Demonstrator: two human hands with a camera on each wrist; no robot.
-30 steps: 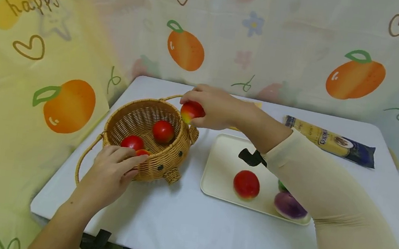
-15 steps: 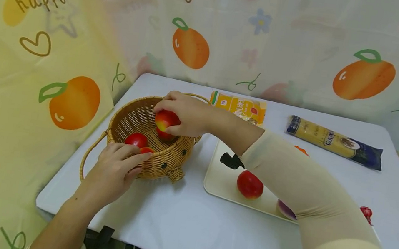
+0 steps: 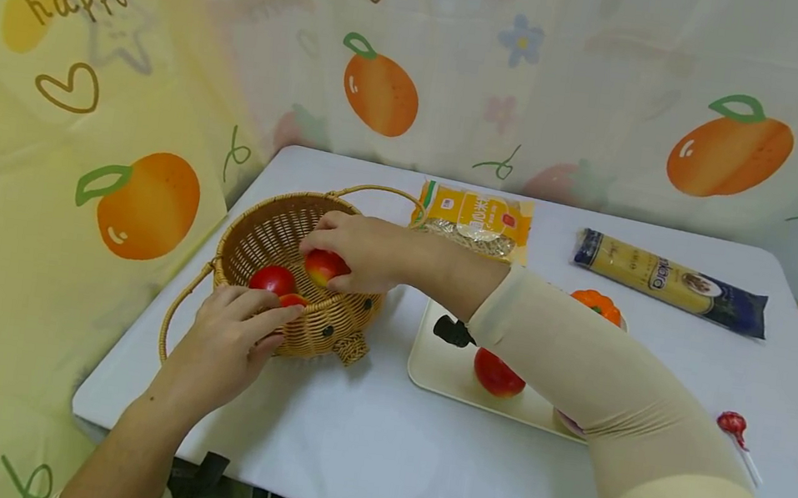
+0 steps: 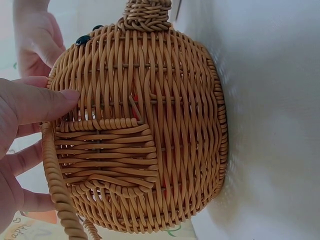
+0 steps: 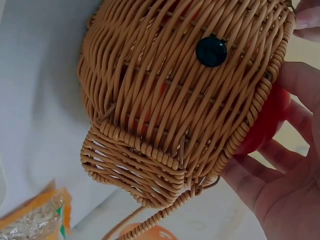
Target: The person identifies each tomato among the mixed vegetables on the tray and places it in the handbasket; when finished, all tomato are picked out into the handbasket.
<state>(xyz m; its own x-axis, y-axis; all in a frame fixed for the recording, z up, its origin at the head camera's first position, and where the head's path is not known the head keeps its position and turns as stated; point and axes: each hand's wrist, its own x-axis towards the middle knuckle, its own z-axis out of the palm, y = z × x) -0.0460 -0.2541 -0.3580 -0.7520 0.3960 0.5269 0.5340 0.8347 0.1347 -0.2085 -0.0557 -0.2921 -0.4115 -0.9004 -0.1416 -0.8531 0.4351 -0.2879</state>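
A wicker basket (image 3: 312,334) with a snout and black eyes stands on the table's left. My left hand (image 3: 227,344) grips its near rim, thumb outside in the left wrist view. My right hand (image 3: 361,251) holds a red and yellow apple (image 3: 324,267) just inside the right part of the basket. In the right wrist view this apple (image 5: 265,120) shows behind the rim, with fingers around it. Two more red fruits lie in the basket, one red apple (image 3: 274,279) and one orange-red fruit (image 3: 292,301) partly hidden by my left fingers. Anything under the held apple is hidden.
A cream tray (image 3: 429,362) bears another red apple (image 3: 498,373) and a purple item (image 3: 568,424), mostly behind my right sleeve. Behind are an orange pumpkin-like item (image 3: 598,305), a yellow food bag (image 3: 473,225) and a long blue-yellow packet (image 3: 670,283). A lollipop (image 3: 733,426) lies right.
My right hand has carried the apple left over the basket rim and lowered it inside. My left hand has kept its grip on the rim. The yellow bag and lollipop have come into sight.
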